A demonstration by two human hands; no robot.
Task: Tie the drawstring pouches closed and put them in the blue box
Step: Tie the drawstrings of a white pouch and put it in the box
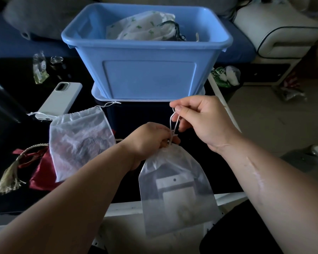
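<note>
Frosted pouch: hangs on the near side of the blue box, with its long axis running from the gathered neck down toward me.
Left hand: fingers curled tight, gripping the neck; it is the hand nearer the pouch body.
Right hand: between the neck and the box front, thumb and forefinger pinching a loop of white cord drawn up toward the box.
Knot: I judge it unfinished.
Second frosted pouch: lies flat, near-left of the box.
Printed pouch: inside the box.
</note>
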